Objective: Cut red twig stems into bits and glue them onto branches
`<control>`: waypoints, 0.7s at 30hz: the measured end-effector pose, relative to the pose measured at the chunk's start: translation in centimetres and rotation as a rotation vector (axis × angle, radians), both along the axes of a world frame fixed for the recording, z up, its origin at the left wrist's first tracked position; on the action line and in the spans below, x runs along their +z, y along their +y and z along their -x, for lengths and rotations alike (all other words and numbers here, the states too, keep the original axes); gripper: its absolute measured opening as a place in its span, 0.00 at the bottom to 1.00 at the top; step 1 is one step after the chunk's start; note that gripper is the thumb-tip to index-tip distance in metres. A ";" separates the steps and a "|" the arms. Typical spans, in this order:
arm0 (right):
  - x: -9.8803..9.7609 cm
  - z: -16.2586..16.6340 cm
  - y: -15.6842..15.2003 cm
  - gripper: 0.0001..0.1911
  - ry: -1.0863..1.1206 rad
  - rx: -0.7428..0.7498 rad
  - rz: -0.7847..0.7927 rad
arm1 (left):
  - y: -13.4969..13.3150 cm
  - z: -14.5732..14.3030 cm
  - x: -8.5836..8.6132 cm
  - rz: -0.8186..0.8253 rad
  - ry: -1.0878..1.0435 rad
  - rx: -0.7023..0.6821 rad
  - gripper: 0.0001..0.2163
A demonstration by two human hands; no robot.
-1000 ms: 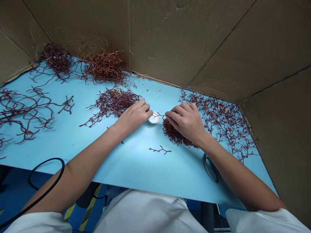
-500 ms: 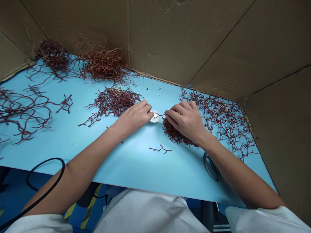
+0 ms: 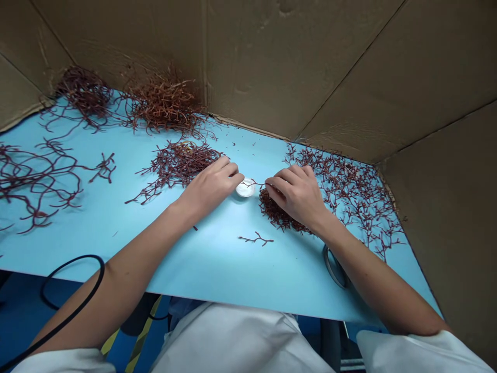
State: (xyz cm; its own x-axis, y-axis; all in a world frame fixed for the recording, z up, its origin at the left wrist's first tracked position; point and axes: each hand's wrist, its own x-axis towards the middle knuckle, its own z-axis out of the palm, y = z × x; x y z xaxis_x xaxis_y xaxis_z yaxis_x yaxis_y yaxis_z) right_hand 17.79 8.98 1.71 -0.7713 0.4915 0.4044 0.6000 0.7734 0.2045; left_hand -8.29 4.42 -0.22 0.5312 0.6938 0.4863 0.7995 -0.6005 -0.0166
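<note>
– At the near edge of the blue bench (image 3: 217, 269), white sleeves (image 3: 419, 352) frame two bare forearms. Where do they lead?

– To a left hand (image 3: 209, 189) and a right hand (image 3: 298, 197), meeting over a small white disc (image 3: 246, 188). A thin red sprig (image 3: 252, 183) spans the gap between them.

– And the fingers?

– The right fingers (image 3: 279, 178) curl closed on the sprig's end. The left fingers (image 3: 233, 171) are curled at its other end, though this view cannot show whether they grip it.

– Where exactly is the sprig?

– Just over the disc, roughly level, between the fingertips.

– How is such work best handled?

– It looks brittle, so a light pinch near the stem and steady hands seem wisest, keeping its side twigs clear of the tangled heap (image 3: 275, 212) beneath the right hand.

– What lies beyond?

– A lone twig (image 3: 256, 239) sits nearby, and a dark ring-shaped handle (image 3: 334, 267) lies partly under the right forearm. Further out are a red heap (image 3: 174, 166), spread branches (image 3: 349, 197) and a cardboard wall (image 3: 310, 67).
</note>
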 end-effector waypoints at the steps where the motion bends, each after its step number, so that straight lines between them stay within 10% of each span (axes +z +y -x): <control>1: -0.1 -0.2 -0.1 0.12 0.018 -0.015 0.008 | 0.0 -0.1 -0.1 0.002 -0.044 -0.003 0.11; 17: -0.8 -3.8 -4.2 0.09 0.992 -0.089 0.892 | -1.3 -4.1 2.5 0.076 -0.830 -0.039 0.08; 21: -1.0 -5.0 -4.2 0.15 1.363 -0.132 1.043 | -1.3 -4.6 2.1 0.244 -0.630 -0.071 0.06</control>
